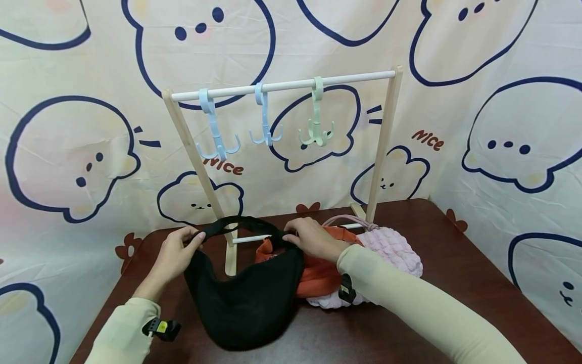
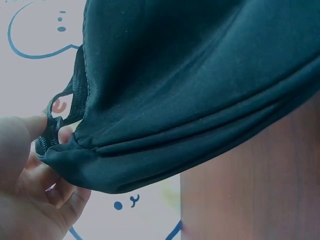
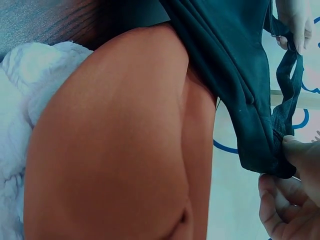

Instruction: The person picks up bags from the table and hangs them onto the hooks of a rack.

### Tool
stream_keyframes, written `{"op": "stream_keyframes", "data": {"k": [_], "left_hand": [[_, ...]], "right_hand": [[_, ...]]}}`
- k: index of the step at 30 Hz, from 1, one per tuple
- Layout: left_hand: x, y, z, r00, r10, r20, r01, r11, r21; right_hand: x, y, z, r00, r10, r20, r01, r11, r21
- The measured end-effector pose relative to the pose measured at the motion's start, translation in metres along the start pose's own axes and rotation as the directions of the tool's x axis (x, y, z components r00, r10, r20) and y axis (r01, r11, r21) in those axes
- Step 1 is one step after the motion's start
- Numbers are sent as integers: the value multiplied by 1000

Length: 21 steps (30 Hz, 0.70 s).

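Observation:
A black shoulder bag point(image 1: 247, 303) hangs by its strap between both hands, just above the table. My left hand point(image 1: 175, 255) pinches it where the strap meets the left corner, thumb on top in the left wrist view. At the opposite corner my right hand point(image 1: 316, 240) grips the strap's end between thumb and fingers. An orange bag point(image 3: 110, 140) lies right behind and beside the black one, partly covered by it and by my right arm. Next to that sits a pale pink quilted bag point(image 1: 393, 247) with a cord handle.
Behind the bags stands a rack with wooden legs point(image 1: 386, 146) and a white top bar point(image 1: 359, 79). Two blue hooks point(image 1: 218, 136) and a green hook point(image 1: 317, 121) hang from the bar. Patterned cloth point(image 1: 82, 156) encloses the brown table point(image 1: 454, 293).

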State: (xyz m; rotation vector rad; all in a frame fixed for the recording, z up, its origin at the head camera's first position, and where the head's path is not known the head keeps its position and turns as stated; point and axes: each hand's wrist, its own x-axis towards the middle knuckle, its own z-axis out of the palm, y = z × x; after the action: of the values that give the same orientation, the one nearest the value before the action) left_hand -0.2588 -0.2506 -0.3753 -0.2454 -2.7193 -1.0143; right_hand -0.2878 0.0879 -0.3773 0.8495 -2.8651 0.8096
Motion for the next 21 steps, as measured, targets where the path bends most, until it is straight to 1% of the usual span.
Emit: {"op": "stream_keyframes", "data": {"k": [8,21], "left_hand": [[-2,6,-6,999,36,-20,-36,999,1],[-5,17,-14,998,51,-32,-51,999,11]], "right_hand": [[-4,-2,-3,1000,12,-10,-12,1000,7],[-6,-6,-9,1000,9,-23,-9,1000,12]]}}
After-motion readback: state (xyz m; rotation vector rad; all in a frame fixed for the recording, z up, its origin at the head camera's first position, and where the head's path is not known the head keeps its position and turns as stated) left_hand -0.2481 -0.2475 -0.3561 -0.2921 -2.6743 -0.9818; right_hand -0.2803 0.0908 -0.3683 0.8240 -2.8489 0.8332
